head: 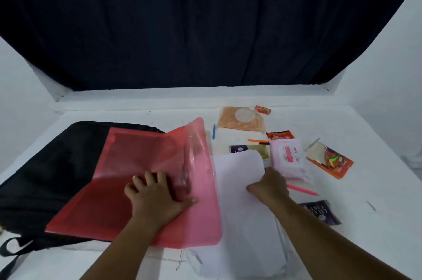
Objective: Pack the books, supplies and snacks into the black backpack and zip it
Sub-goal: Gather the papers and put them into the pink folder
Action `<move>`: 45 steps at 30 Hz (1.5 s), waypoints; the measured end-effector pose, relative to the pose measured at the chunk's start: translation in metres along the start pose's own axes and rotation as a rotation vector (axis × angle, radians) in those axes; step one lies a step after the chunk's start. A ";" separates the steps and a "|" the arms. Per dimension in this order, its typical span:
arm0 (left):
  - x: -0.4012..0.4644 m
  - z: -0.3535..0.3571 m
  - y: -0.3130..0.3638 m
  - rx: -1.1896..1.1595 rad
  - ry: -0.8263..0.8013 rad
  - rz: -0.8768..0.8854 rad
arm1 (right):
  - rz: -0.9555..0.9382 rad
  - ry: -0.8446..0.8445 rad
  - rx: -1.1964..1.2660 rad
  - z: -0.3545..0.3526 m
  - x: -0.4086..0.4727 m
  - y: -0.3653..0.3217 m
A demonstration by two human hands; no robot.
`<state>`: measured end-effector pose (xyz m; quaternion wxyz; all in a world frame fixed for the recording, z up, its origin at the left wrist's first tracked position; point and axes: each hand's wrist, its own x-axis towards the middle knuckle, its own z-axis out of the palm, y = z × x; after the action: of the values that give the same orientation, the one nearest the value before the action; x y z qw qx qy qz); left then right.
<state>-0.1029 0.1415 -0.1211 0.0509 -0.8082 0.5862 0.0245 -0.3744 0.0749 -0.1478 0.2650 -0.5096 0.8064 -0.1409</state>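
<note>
The black backpack (45, 165) lies flat on the left of the white table. A red translucent folder (127, 158) lies open across it, its clear pink flap (201, 188) folded out to the right. My left hand (157, 197) presses flat on the folder, fingers spread. My right hand (269, 186) grips the curled edge of a stack of white paper (242, 222) beside the folder. To the right lie a pink tissue pack (288, 157), orange snack packets (331, 161), a noodle packet (242, 120) and a pink pen (301, 189).
A blue pen (214, 131), an orange pen (258, 141), small red packets (279, 135) and purple sachets (322, 212) are scattered on the right half of the table (365, 133). A backpack strap (13, 250) loops at the near left. A dark curtain (205, 28) hangs behind.
</note>
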 end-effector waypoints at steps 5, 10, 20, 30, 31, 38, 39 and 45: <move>-0.004 0.007 -0.003 -0.056 0.059 0.007 | -0.093 -0.097 0.221 -0.011 -0.009 0.003; -0.006 0.007 -0.003 -0.086 0.096 0.004 | -0.286 -0.321 0.411 -0.028 -0.027 0.009; -0.006 0.013 -0.002 -0.071 0.144 0.026 | -0.327 -0.412 0.314 -0.044 -0.049 0.012; -0.009 0.021 -0.006 -0.120 0.192 0.105 | -0.304 -0.350 0.233 -0.057 -0.075 0.007; -0.010 0.022 -0.006 -0.131 0.187 0.121 | -0.301 -0.306 0.234 -0.065 -0.076 0.004; -0.013 0.016 -0.007 -0.187 0.137 0.158 | -0.369 0.267 0.316 -0.139 -0.082 -0.008; -0.014 0.015 -0.006 -0.190 0.127 0.169 | -0.377 0.352 0.341 -0.150 -0.084 -0.009; -0.024 0.012 0.022 -0.200 0.055 0.269 | -0.384 0.495 0.761 -0.176 -0.101 -0.021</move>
<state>-0.1310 0.1592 -0.1314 -0.0493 -0.7238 0.6850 0.0672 -0.4251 0.1486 0.0356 0.2021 -0.4673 0.6277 -0.5888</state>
